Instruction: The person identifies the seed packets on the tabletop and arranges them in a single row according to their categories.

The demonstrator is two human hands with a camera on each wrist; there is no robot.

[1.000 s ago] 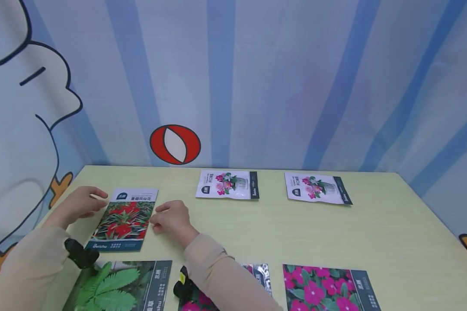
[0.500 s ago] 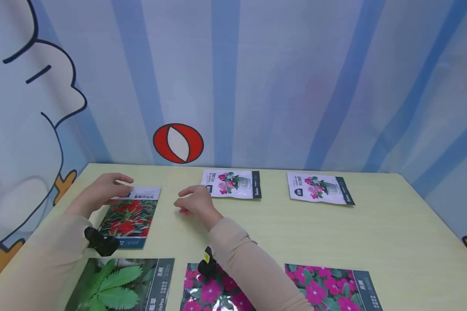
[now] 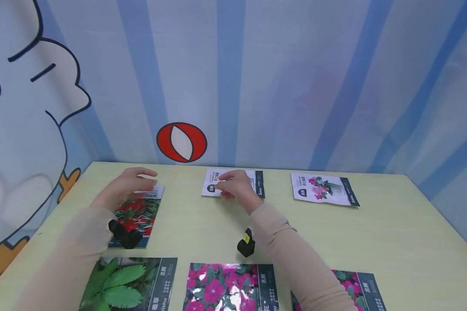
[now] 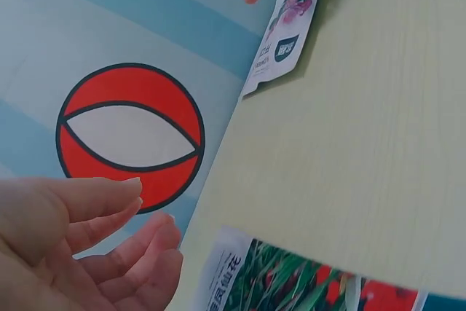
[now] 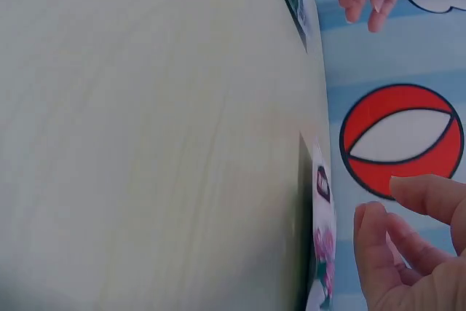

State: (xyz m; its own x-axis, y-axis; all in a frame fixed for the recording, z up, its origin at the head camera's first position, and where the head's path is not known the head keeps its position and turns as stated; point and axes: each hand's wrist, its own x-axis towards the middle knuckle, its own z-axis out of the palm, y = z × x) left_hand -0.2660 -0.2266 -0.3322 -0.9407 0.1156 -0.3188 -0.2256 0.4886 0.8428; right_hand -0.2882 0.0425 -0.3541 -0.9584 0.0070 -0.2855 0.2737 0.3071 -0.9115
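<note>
My left hand (image 3: 130, 185) hovers over the top end of a seed packet with red flowers (image 3: 142, 211), hiding part of its white header. In the left wrist view that hand's fingers (image 4: 120, 194) are loosely bent with nothing between them. My right hand (image 3: 237, 189) is above the white seed packet with a flower bouquet (image 3: 259, 183) at the back middle, covering much of its picture. Seen from the right wrist, the thumb and fingers (image 5: 371, 245) stand apart and hold nothing, beside the same white packet (image 5: 322, 234).
A second white bouquet packet (image 3: 324, 189) lies at the back right. Along the front are a green-leaf packet (image 3: 120, 285) and two pink-flower packets, one in the middle (image 3: 229, 287) and one partly behind my right sleeve (image 3: 359, 289). A striped blue backdrop (image 3: 288, 86) borders the pale table (image 3: 408, 242).
Both hands have moved right and away from me, off the sides of the red-flower packet. The right hand has travelled farther, to the white packet. The packets stay where they lay.
</note>
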